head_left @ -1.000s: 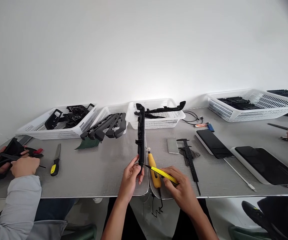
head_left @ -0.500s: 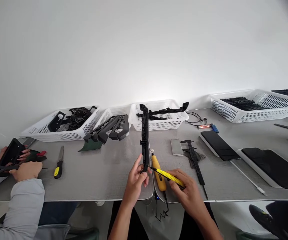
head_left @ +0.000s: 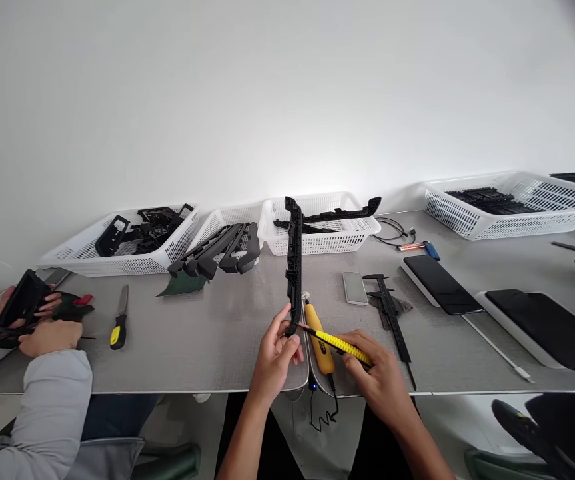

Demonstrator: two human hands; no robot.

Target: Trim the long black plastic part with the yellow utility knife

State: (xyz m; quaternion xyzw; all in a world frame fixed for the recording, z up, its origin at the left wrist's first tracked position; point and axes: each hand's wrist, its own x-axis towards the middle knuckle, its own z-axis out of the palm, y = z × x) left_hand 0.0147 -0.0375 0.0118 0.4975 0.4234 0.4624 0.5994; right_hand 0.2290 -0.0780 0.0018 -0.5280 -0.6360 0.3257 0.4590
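My left hand (head_left: 276,350) is closed around the lower end of a long black plastic trim piece (head_left: 294,260), which stands nearly upright with its hooked end at the top. In my right hand (head_left: 378,373) is a slim tool with a yellow-and-black handle (head_left: 340,343). Its thin dark tip points left and reaches the lower end of the trim piece, next to my left fingers; whether it touches cannot be made out. Beneath the tool, on the table, lies a yellow corded power tool (head_left: 320,340), partly covered by it.
White baskets (head_left: 317,247) with black parts line the wall. Right of me lie a caliper (head_left: 392,317), a small grey box (head_left: 355,288) and black-topped white devices (head_left: 442,287). A yellow-black file (head_left: 118,327) lies left. Co-workers' hands (head_left: 52,337) work at both sides.
The trim piece has turned slightly in my left hand, its side face now showing differently. The tool has stayed at its lower end. The co-worker's hand on the right has come further into view.
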